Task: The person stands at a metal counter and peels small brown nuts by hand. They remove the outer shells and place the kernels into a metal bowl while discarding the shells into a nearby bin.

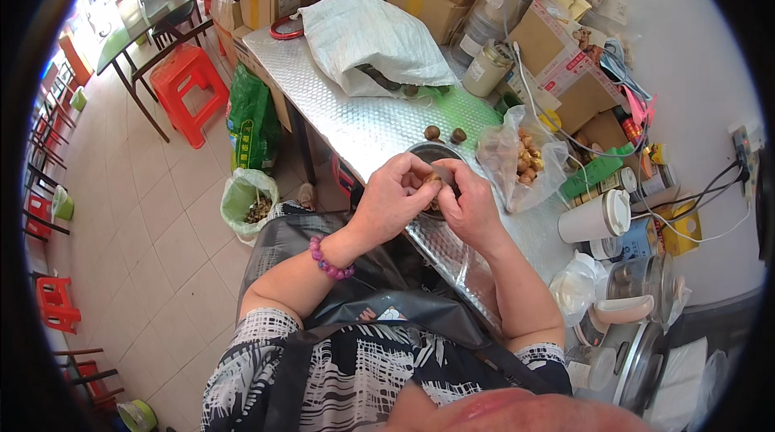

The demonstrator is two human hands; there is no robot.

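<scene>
My left hand [396, 193] and my right hand [469, 202] meet over a dark round bowl [427, 150] near the table edge. Between the fingertips of both is a small brown nut [432, 177], largely covered by the fingers. Close to my right fingers is a flat greyish piece [445, 173], perhaps a blade; its kind is unclear. Just beyond the bowl lie a few round dark brown nuts [458, 136]. A clear plastic bag [499, 147] of lighter golden-brown nuts [528, 159] stands to the right of the bowl.
A white woven sack [375, 38] lies on the foil-covered table [339, 123]. Jars [487, 68], boxes, cables and a white tumbler [587, 220] crowd the wall side. At lower left stands a lined bin [233, 199] holding shells, near a red stool [191, 93].
</scene>
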